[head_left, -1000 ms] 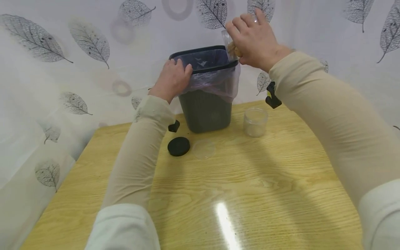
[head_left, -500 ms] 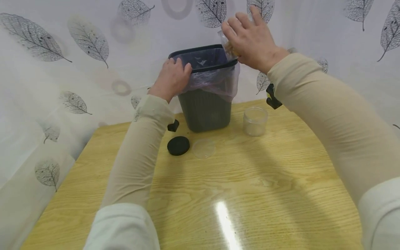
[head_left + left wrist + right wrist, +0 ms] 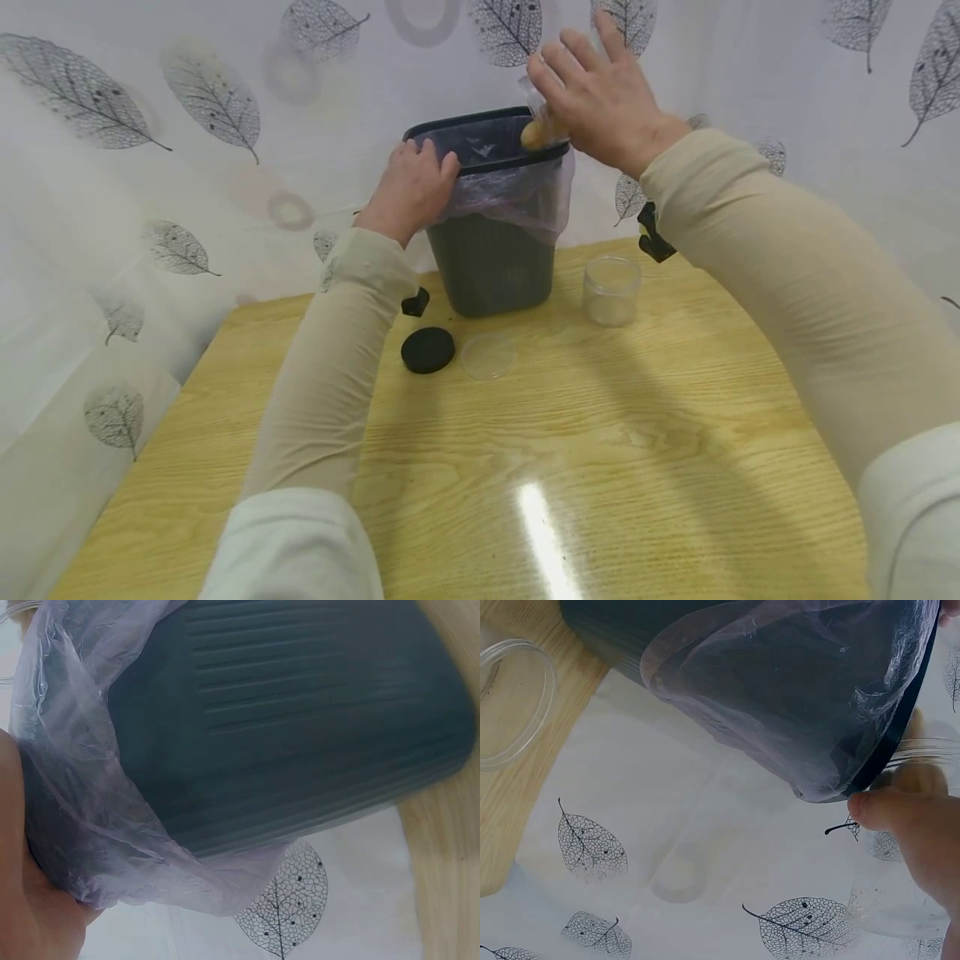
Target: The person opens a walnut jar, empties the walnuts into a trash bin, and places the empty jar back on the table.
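A grey trash bin (image 3: 491, 267) stands at the back of the table, lined with a thin purple plastic bag (image 3: 525, 200) folded over its dark rim. My left hand (image 3: 416, 187) grips the rim at the left, with the bag under it in the left wrist view. My right hand (image 3: 600, 104) holds a clear jar (image 3: 900, 900) tipped over the bin's right rim. Yellow-brown round pieces (image 3: 535, 135) show at the jar's mouth, above the bin's opening. What lies deep inside the bin is hidden.
On the wooden table (image 3: 570, 467), a black lid (image 3: 427, 350) lies in front of the bin beside a clear thin disc (image 3: 489, 357). Another clear jar (image 3: 612, 292) stands right of the bin. A leaf-printed white sheet (image 3: 225, 208) hangs behind.
My right hand has shifted slightly left with the jar, tipping it further. Yellow-brown pieces have come forward to the jar's mouth. My left hand stays on the rim.
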`<state>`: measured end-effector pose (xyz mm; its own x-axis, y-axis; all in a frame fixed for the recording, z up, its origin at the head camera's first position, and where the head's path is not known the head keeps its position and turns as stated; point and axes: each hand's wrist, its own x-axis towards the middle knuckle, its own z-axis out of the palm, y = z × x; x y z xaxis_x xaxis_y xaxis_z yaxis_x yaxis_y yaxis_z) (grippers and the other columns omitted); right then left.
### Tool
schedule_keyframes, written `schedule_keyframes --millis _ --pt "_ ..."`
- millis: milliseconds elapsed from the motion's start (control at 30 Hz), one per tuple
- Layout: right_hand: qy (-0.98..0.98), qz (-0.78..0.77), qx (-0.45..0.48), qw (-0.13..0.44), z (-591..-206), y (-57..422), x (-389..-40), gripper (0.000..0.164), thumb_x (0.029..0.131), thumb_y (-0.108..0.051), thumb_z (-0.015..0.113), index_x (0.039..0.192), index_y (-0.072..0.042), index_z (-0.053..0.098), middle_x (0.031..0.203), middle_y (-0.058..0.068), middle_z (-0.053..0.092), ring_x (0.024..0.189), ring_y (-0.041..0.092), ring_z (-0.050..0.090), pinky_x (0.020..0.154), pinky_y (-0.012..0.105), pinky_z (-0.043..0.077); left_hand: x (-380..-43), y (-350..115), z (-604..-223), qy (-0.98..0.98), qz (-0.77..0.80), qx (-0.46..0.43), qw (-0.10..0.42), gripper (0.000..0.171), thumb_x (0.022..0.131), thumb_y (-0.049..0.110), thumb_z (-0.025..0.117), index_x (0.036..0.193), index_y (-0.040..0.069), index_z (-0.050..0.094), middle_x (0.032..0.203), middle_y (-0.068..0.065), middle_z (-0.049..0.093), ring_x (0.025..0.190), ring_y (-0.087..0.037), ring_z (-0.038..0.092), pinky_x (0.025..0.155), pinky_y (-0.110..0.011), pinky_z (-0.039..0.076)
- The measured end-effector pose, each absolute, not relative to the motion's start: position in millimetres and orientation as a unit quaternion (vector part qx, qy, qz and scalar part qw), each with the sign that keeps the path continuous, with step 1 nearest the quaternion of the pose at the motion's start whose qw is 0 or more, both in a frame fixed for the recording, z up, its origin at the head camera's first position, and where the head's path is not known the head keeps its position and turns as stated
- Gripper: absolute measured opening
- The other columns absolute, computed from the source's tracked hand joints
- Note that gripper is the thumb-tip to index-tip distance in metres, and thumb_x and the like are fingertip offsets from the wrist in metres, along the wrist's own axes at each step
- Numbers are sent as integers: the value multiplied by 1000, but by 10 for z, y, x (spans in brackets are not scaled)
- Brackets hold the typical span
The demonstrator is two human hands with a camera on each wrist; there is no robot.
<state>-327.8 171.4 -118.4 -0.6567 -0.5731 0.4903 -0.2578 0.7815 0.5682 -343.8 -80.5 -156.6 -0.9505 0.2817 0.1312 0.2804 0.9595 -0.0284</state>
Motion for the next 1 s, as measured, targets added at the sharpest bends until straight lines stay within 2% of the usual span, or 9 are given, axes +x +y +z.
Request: schedule_keyframes --millis 267,400,600,700,933,1000 --pt "-874 -236 243 348 -1161 1668 -3274 78 88 -4 68 152 -6 24 151 22 35 146 38 25 124 56 8 -3415 -819 -1584 -974 86 -192 88 56 109 26 8 153 -9 14 158 -35 17 148 -52 16 124 -53 10" --pt "-874 -255 240 337 -1163 1643 -3262 83 86 -1 70 153 -6 21 153 22 32 147 39 23 124 56 6 -3410 -815 -1582 -979 61 -177 83 60 108 29 5 154 -9 10 160 -32 15 150 -48 13 125 -50 8" --pt "-862 -279 245 344 -1156 1633 -3267 88 82 3 74 153 -5 21 153 22 32 146 39 25 124 56 6 -3389 -818 -1576 -965 124 -208 96 52 109 21 11 152 -8 14 157 -37 18 146 -54 17 123 -56 12" --pt "-856 -287 251 350 -1150 1629 -3276 90 80 4 75 152 -5 22 152 22 33 145 40 26 124 56 6 -3387 -821 -1569 -967 117 -204 95 53 109 22 10 152 -8 14 157 -37 17 146 -53 16 124 -55 12" --pt "-832 -324 259 368 -1171 1625 -3285 91 77 6 77 151 -4 24 151 21 35 144 38 29 125 55 9 -3367 -836 -1580 -948 183 -232 117 43 109 13 16 146 -8 23 152 -42 25 140 -59 26 120 -60 21" --pt "-832 -329 259 364 -1163 1613 -3285 92 77 6 77 151 -4 24 150 22 35 144 38 29 125 55 7 -3365 -837 -1580 -953 163 -228 115 45 109 15 15 147 -8 22 153 -40 23 142 -58 23 121 -59 19"
